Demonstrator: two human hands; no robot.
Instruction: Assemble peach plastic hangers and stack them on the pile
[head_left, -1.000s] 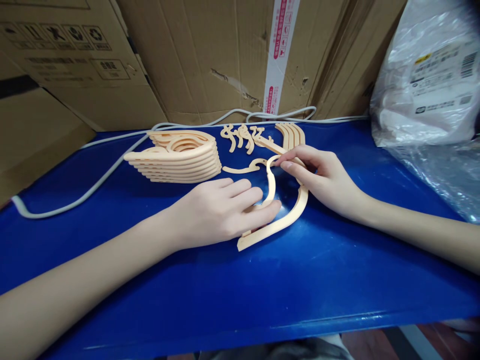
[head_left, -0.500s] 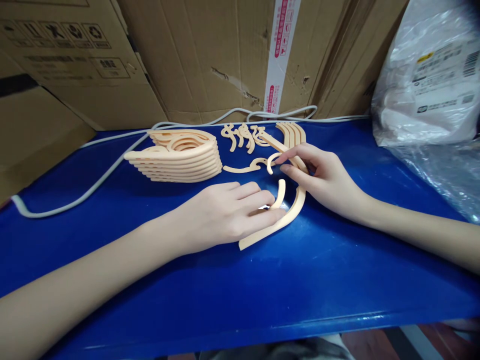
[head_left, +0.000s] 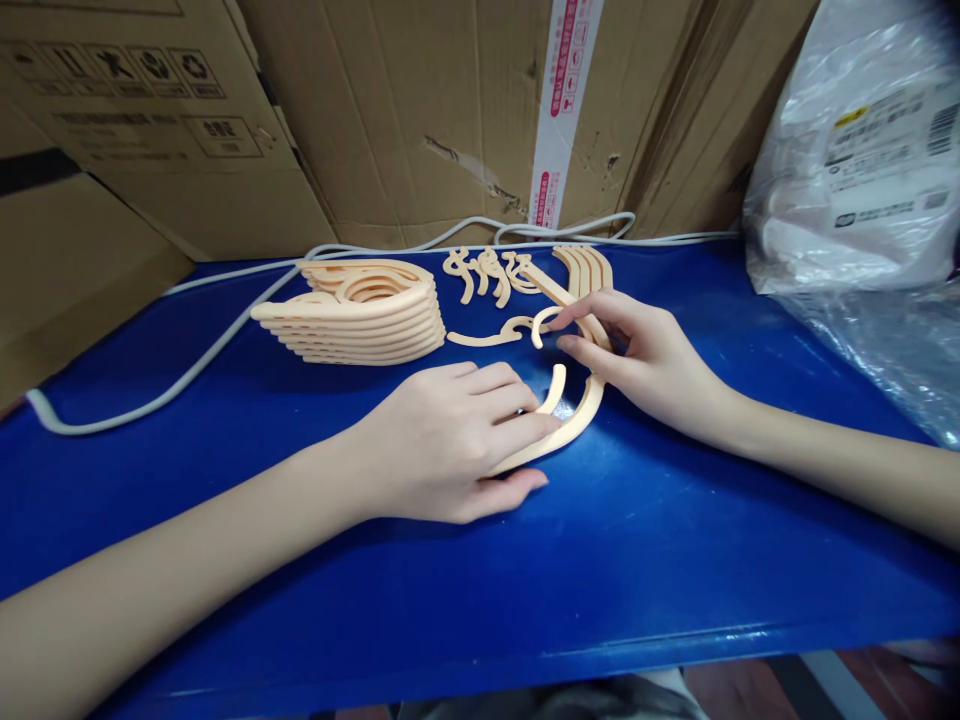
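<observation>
In the head view, my left hand (head_left: pixel 461 440) is closed around the near arm of a beige plastic folding hanger (head_left: pixel 581 415), its thumb along the near side and its fingers over the top. A short curved strip (head_left: pixel 556 388) of the hanger shows past those fingers. My right hand (head_left: pixel 641 340) is closed on the hanger's far part beside the pale hook (head_left: pixel 538 328), thumb and index finger almost together. A separate thin beige hook piece (head_left: pixel 480 338) lies just beyond my left hand. Part of the hanger is hidden under both hands.
A stack of beige hangers (head_left: pixel 352 325) stands at left on the blue table (head_left: pixel 480 590). Several loose hook pieces (head_left: pixel 480 275) and curved arms (head_left: pixel 585 265) lie at the back. A grey cable (head_left: pixel 172 395), cardboard boxes (head_left: pixel 420 120) and a clear plastic bag (head_left: pixel 847 190) border the table.
My left hand has shifted slightly, and its thumb now shows on the near side of the hanger arm, covering the arm's end. My right hand has barely moved.
</observation>
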